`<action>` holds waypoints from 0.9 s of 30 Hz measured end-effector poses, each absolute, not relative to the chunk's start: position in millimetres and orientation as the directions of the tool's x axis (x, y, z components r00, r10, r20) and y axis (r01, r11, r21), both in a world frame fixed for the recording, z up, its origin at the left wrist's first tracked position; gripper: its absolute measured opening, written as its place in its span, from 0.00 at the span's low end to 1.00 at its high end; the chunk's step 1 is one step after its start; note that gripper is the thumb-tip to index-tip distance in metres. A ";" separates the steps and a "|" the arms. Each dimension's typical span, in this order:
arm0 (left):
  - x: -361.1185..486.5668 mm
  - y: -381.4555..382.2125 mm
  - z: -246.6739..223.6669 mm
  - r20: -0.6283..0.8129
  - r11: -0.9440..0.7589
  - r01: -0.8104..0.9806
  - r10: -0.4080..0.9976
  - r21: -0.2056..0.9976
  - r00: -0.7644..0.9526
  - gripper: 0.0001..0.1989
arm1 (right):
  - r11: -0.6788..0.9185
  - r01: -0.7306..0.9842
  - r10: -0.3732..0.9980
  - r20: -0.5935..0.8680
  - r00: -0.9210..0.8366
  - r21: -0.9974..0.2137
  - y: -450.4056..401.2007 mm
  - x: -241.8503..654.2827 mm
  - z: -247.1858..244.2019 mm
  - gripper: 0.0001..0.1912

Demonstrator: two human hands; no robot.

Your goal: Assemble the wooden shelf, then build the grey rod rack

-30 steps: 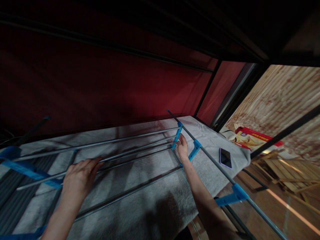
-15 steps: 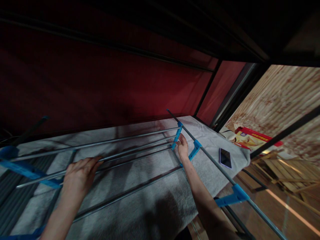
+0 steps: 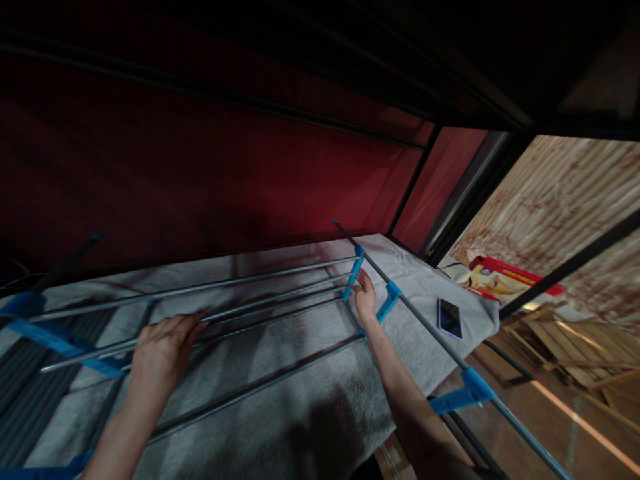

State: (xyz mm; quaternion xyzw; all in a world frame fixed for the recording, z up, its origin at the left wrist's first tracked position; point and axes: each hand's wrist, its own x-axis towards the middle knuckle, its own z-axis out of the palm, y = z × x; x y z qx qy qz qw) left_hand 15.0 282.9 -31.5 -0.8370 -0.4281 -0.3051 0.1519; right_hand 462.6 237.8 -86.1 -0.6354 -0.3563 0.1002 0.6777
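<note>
My left hand (image 3: pixel 167 347) is wrapped over a grey metal tube (image 3: pixel 270 299) of a rack frame. The tube's near left end sticks out past a blue plastic bracket (image 3: pixel 65 341), unattached as far as I can see. At the far right, my right hand (image 3: pixel 366 298) closes around another blue bracket (image 3: pixel 355 272), where several tubes meet; its fingertips are partly hidden. That bracket sits on a long side pole (image 3: pixel 430 321), which also carries a blue bracket (image 3: pixel 393 297) and, nearer me, one more blue bracket (image 3: pixel 465 392).
The frame lies on a grey cloth-covered surface (image 3: pixel 310 393). Loose grey tubes (image 3: pixel 37 393) lie at left. A phone (image 3: pixel 449 318) rests at right, near a red-and-yellow package (image 3: pixel 505 277). Wooden slatted furniture (image 3: pixel 585 340) stands beyond. A dark red panel (image 3: pixel 225 180) rises behind, with black posts (image 3: pixel 415 180).
The tube in my left hand has slid slightly to the right, its left end now closer to the bracket. My right hand stays at the far bracket.
</note>
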 end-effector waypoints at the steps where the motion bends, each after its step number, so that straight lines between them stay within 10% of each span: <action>1: 15.5 282.3 -31.3 0.636 -0.588 0.809 0.633 0.023 0.442 0.18 | 0.169 0.320 0.592 0.356 0.723 -0.932 237.3 462.0 -85.7 0.32; 14: 16.2 277.6 -24.3 0.574 -0.573 0.819 0.667 -0.012 0.475 0.17 | 0.132 0.449 0.600 0.432 0.673 -0.883 220.7 440.3 -90.4 0.33; 27: 22.8 268.3 -23.4 0.566 -0.543 0.838 0.708 0.052 0.424 0.16 | 0.315 0.891 0.744 0.668 -0.018 -0.327 211.2 362.9 -67.6 0.32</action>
